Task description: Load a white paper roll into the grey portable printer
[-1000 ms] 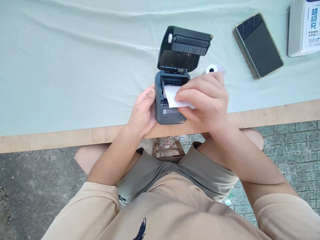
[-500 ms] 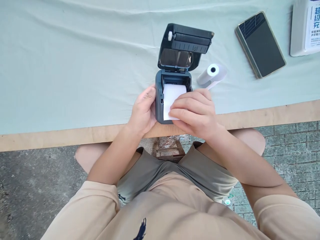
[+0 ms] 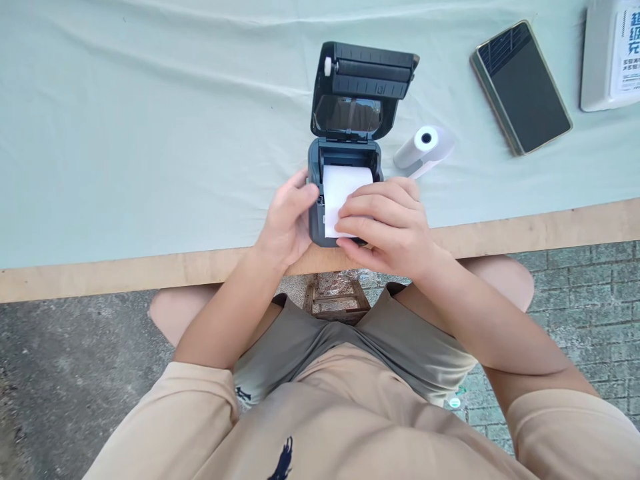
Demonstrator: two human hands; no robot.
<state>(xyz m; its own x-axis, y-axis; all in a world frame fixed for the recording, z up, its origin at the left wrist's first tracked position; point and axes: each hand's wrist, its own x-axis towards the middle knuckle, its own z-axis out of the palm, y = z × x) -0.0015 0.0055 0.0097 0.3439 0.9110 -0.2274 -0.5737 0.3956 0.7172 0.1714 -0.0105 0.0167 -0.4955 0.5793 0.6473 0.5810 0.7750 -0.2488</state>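
A small dark portable receipt printer (image 3: 315, 223) sits near the table's front edge with its lid (image 3: 364, 79) swung up. White paper from a paper roll (image 3: 345, 190) lies in its bay and over its front. My left hand (image 3: 289, 217) grips the printer's left side, thumb at the rim. Across the paper's right part rest the fingertips of my right hand (image 3: 387, 223), with its thumb by the printer's front edge. The fingers hide some of the paper and the printer's right side.
Another white paper roll (image 3: 417, 148) with a loose end lies right of the printer. Farther right are a phone (image 3: 525, 87) and a white box with a printed label (image 3: 603, 60). A pale green cloth (image 3: 150, 133) covers the table behind its wooden edge (image 3: 125, 270).
The printer and its raised lid have shifted slightly left, and the lid has turned a little. My left thumb has moved onto the printer's rim. My right fingers stay on the paper.
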